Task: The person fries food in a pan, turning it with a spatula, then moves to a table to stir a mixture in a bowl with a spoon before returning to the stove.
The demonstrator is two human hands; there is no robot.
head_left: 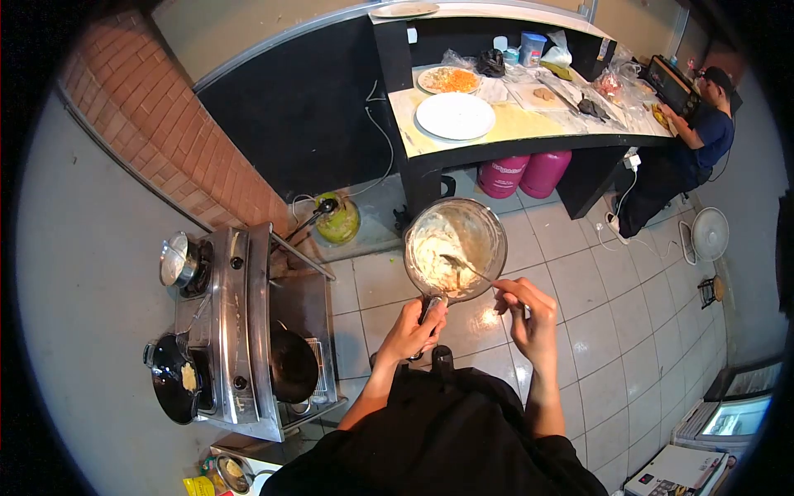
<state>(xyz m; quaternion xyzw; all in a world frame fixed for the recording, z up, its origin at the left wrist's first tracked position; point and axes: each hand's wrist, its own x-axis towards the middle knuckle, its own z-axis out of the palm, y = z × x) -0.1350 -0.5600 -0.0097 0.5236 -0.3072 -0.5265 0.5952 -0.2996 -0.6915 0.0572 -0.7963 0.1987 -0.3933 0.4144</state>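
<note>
At center frame, a pan of pale mixture (pixel 437 250) is gripped by the left hand (pixel 413 331); a spoon (pixel 468 269) is held in the right (pixel 529 316).

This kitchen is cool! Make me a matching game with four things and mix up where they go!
Things:
1. Large, flat white oval plate
2. Pair of round pink gas cylinders
3. Small, round silver metal pot
4. Big, round metal pan with pale, creamy food inside

Places:
A. Under the black-sided counter
B. Held by its handle in the left hand
C. On top of the counter
D. On the silver metal stove

Right pairs: 1-C, 2-A, 3-D, 4-B
</note>
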